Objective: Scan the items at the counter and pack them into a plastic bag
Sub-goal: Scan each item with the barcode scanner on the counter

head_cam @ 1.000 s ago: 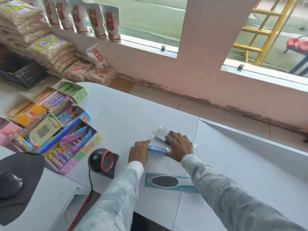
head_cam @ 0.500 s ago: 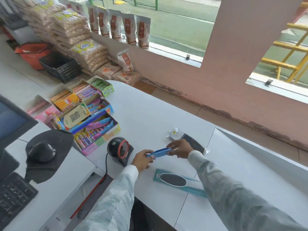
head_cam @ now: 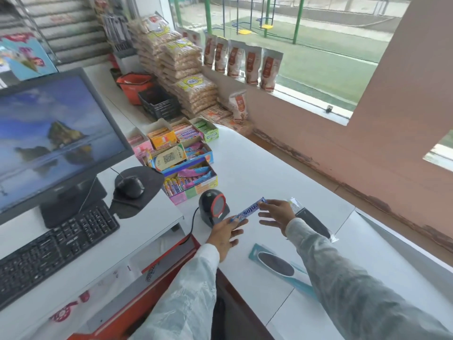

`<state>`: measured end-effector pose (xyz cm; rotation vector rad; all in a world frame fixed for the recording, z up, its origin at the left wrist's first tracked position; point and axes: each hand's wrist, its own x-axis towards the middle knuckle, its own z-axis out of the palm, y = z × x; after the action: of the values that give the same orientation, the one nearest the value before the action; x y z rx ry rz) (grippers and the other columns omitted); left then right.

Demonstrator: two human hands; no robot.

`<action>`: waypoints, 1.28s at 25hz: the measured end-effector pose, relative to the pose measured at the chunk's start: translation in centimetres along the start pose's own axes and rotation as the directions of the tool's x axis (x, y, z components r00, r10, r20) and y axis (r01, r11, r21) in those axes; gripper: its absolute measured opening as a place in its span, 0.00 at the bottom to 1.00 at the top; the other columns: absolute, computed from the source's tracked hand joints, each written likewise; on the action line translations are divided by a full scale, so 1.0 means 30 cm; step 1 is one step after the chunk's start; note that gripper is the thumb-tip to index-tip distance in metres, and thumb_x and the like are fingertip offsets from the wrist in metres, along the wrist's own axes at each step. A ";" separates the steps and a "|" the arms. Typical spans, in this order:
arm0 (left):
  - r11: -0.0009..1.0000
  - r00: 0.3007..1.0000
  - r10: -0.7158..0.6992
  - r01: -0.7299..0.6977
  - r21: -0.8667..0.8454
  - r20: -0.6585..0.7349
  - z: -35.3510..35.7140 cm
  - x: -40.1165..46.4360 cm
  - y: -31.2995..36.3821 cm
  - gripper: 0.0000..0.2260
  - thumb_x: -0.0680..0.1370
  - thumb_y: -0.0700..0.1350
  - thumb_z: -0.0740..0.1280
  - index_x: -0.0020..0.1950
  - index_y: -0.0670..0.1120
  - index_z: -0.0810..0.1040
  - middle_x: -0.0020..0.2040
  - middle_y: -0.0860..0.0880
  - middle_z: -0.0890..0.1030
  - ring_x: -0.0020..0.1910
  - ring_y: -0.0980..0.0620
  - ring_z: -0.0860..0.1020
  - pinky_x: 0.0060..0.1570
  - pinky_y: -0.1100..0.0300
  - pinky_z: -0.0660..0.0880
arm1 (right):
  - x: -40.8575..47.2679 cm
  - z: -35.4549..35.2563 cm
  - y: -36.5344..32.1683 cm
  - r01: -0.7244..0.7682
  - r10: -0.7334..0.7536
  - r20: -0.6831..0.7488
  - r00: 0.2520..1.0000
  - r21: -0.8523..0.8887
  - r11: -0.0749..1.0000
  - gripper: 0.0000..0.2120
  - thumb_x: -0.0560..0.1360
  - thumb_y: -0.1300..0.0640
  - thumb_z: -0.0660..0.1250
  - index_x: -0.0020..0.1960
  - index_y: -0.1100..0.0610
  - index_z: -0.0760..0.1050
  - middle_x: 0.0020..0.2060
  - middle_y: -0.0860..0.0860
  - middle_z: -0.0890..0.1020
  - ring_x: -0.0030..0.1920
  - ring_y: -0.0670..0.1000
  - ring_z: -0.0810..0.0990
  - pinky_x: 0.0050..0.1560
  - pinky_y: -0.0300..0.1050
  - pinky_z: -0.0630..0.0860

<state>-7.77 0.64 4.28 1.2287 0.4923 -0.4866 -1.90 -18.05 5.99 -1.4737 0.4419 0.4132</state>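
Observation:
I hold a blue roll of mints [head_cam: 247, 213] level above the white counter [head_cam: 257, 168], just right of the black and red barcode scanner [head_cam: 214, 208]. My left hand [head_cam: 224, 233] pinches its near end. My right hand [head_cam: 275, 215] touches its far end with the fingertips, the other fingers spread. A black item in a clear packet [head_cam: 312, 223] lies on the counter behind my right wrist. A foot file on a teal card [head_cam: 275, 265] lies closer to me, partly under my right sleeve.
Boxes of sweets [head_cam: 181, 158] stand left of the scanner. A monitor [head_cam: 49, 136], keyboard [head_cam: 51, 249] and mouse [head_cam: 130, 186] fill the left desk. Stacked snack bags [head_cam: 181, 77] line the window wall.
The mint roll has come up off the counter and moved left to the scanner, held by both hands. My view has swung left, bringing the monitor and keyboard into sight.

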 end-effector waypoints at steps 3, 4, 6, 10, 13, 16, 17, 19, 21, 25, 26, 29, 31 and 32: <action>0.996 1.000 0.007 -0.009 -0.084 -0.027 0.027 -0.020 -0.005 0.11 0.80 0.51 0.63 0.60 0.52 0.79 0.56 0.55 0.85 0.48 0.53 0.76 0.44 0.57 0.69 | 0.001 0.024 -0.044 0.044 -0.044 0.005 0.999 -0.035 0.998 0.13 0.73 0.58 0.74 0.55 0.62 0.80 0.46 0.57 0.82 0.43 0.55 0.83 0.41 0.52 0.85; 0.993 0.999 0.004 -0.008 -0.120 -0.038 0.030 -0.022 -0.010 0.11 0.81 0.51 0.62 0.61 0.52 0.78 0.56 0.56 0.85 0.50 0.53 0.76 0.45 0.56 0.69 | 0.000 0.030 -0.052 0.050 -0.050 0.008 0.999 -0.056 0.997 0.15 0.72 0.58 0.74 0.56 0.62 0.79 0.45 0.57 0.83 0.43 0.55 0.84 0.41 0.52 0.85; 0.984 0.998 -0.004 -0.006 -0.179 -0.055 0.026 -0.020 -0.021 0.11 0.81 0.51 0.62 0.61 0.52 0.77 0.56 0.56 0.85 0.52 0.52 0.76 0.45 0.56 0.69 | 0.001 0.040 -0.060 0.048 -0.048 0.011 0.999 -0.101 0.994 0.14 0.72 0.58 0.75 0.55 0.62 0.80 0.45 0.56 0.83 0.43 0.54 0.84 0.42 0.54 0.85; 0.976 0.997 -0.032 0.016 -0.219 -0.067 0.023 -0.002 -0.035 0.09 0.81 0.49 0.62 0.58 0.52 0.78 0.54 0.56 0.86 0.53 0.52 0.77 0.44 0.57 0.70 | -0.004 0.040 -0.067 0.040 -0.040 -0.001 0.999 -0.165 0.986 0.07 0.71 0.59 0.74 0.48 0.59 0.81 0.44 0.56 0.84 0.42 0.53 0.83 0.43 0.53 0.84; 0.998 0.989 -0.040 0.031 -0.061 -0.144 0.051 0.031 -0.038 0.08 0.81 0.45 0.60 0.56 0.51 0.78 0.53 0.52 0.85 0.46 0.51 0.79 0.41 0.58 0.71 | -0.011 -0.029 -0.034 0.007 -0.031 -0.060 0.998 -0.364 0.931 0.08 0.69 0.57 0.72 0.46 0.60 0.82 0.40 0.55 0.85 0.38 0.50 0.82 0.39 0.49 0.83; 0.988 0.970 0.013 0.024 0.151 -0.244 0.103 0.088 -0.066 0.09 0.78 0.38 0.63 0.56 0.44 0.80 0.45 0.46 0.83 0.37 0.51 0.79 0.35 0.61 0.73 | -0.052 -0.165 0.065 -0.081 0.030 -0.088 0.996 -0.664 0.744 0.05 0.65 0.56 0.74 0.40 0.56 0.83 0.34 0.53 0.84 0.34 0.51 0.81 0.37 0.47 0.83; 0.966 0.970 0.046 0.017 0.258 -0.237 0.133 0.113 -0.080 0.10 0.76 0.36 0.64 0.55 0.42 0.82 0.43 0.45 0.83 0.36 0.50 0.79 0.35 0.60 0.75 | -0.070 -0.211 0.109 -0.111 0.042 -0.114 0.993 -0.705 0.701 0.04 0.64 0.56 0.75 0.38 0.55 0.83 0.34 0.53 0.85 0.34 0.51 0.82 0.38 0.48 0.83; 0.902 0.978 0.092 -0.003 0.431 -0.186 0.196 0.139 -0.108 0.13 0.74 0.35 0.64 0.55 0.40 0.83 0.44 0.43 0.84 0.39 0.47 0.81 0.43 0.59 0.79 | -0.109 -0.265 0.189 -0.161 0.010 -0.204 0.979 -0.742 0.650 0.04 0.64 0.55 0.75 0.39 0.52 0.83 0.39 0.51 0.87 0.39 0.52 0.84 0.45 0.48 0.84; 0.816 0.985 0.117 -0.023 0.577 -0.125 0.262 0.157 -0.142 0.13 0.74 0.36 0.63 0.55 0.41 0.84 0.50 0.42 0.84 0.49 0.43 0.81 0.54 0.57 0.78 | -0.143 -0.292 0.250 -0.193 -0.053 -0.285 0.957 -0.762 0.618 0.07 0.67 0.55 0.71 0.45 0.52 0.84 0.44 0.52 0.86 0.44 0.54 0.84 0.49 0.47 0.82; 0.513 0.984 0.169 -0.132 0.848 0.051 0.335 0.166 -0.207 0.13 0.78 0.44 0.60 0.54 0.46 0.83 0.57 0.41 0.83 0.58 0.40 0.78 0.59 0.53 0.75 | -0.204 -0.312 0.326 -0.252 -0.070 -0.363 0.929 -0.760 0.599 0.17 0.70 0.56 0.67 0.58 0.53 0.81 0.54 0.56 0.82 0.52 0.58 0.82 0.55 0.47 0.79; 0.418 0.976 0.200 -0.163 0.894 0.084 0.342 0.159 -0.214 0.14 0.78 0.47 0.58 0.55 0.47 0.82 0.58 0.41 0.83 0.59 0.40 0.77 0.59 0.51 0.75 | -0.212 -0.311 0.329 -0.247 -0.082 -0.365 0.928 -0.761 0.600 0.19 0.69 0.56 0.67 0.59 0.53 0.79 0.54 0.56 0.82 0.53 0.59 0.81 0.55 0.47 0.79; 0.162 0.933 0.321 -0.226 0.961 0.165 0.338 0.115 -0.217 0.17 0.81 0.50 0.57 0.67 0.47 0.75 0.68 0.46 0.76 0.66 0.42 0.71 0.63 0.48 0.71 | -0.237 -0.290 0.293 -0.149 -0.260 -0.290 0.921 -0.879 0.453 0.21 0.68 0.54 0.65 0.60 0.56 0.76 0.52 0.55 0.83 0.53 0.59 0.81 0.53 0.50 0.78; 0.011 0.880 0.418 -0.253 0.967 0.225 0.287 0.057 -0.216 0.19 0.82 0.50 0.56 0.72 0.46 0.68 0.74 0.47 0.70 0.72 0.44 0.66 0.67 0.47 0.67 | -0.257 -0.237 0.255 -0.034 -0.397 -0.148 0.906 -0.960 0.279 0.20 0.69 0.53 0.64 0.59 0.56 0.75 0.51 0.54 0.83 0.53 0.59 0.80 0.53 0.51 0.76; -0.067 0.863 0.433 -0.257 0.964 0.260 0.250 0.031 -0.222 0.21 0.82 0.50 0.54 0.74 0.46 0.65 0.77 0.47 0.65 0.75 0.45 0.63 0.71 0.47 0.64 | -0.264 -0.204 0.241 0.027 -0.443 -0.078 0.893 -0.974 0.226 0.20 0.69 0.52 0.63 0.59 0.57 0.74 0.51 0.54 0.83 0.53 0.58 0.80 0.53 0.52 0.75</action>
<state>-10.31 -8.41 0.61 2.7721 -0.2651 -0.2196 -12.62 -23.72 3.70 -2.8746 0.1698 0.1154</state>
